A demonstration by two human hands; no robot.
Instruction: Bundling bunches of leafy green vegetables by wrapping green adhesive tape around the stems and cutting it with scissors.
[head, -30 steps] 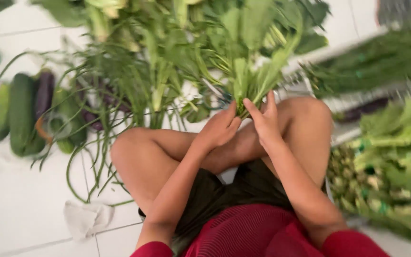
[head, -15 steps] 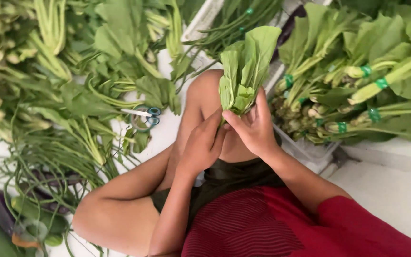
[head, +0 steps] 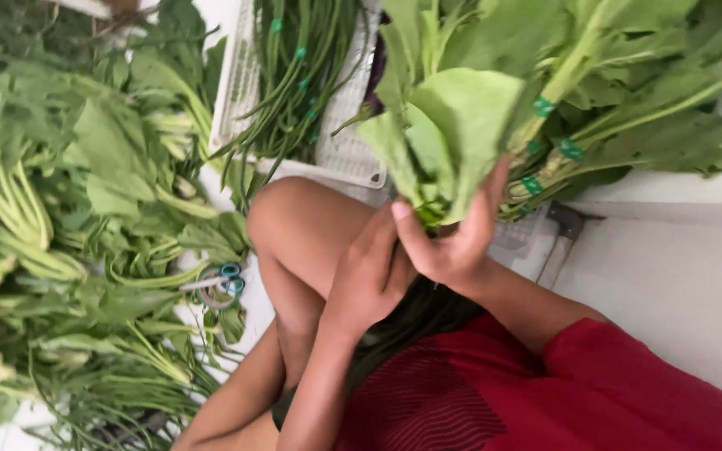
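My right hand is closed around the stem end of a small bunch of broad leafy greens, and the leaves stand up above it. Pressed against its near side, my left hand has its fingers curled in at the base of the stems. Both hands hover just above my bent knee. The stem ends are hidden between the palms.
A white plastic crate of long green beans lies beyond the knee. Tied bundles of greens with green bands lie at the upper right. Loose greens and teal-handled scissors lie at the left on white floor.
The view has swung and tilted, so the crate and the tied bundles now sit above the hands. Both hands stay on the bunch, which now looks closer and higher in the picture.
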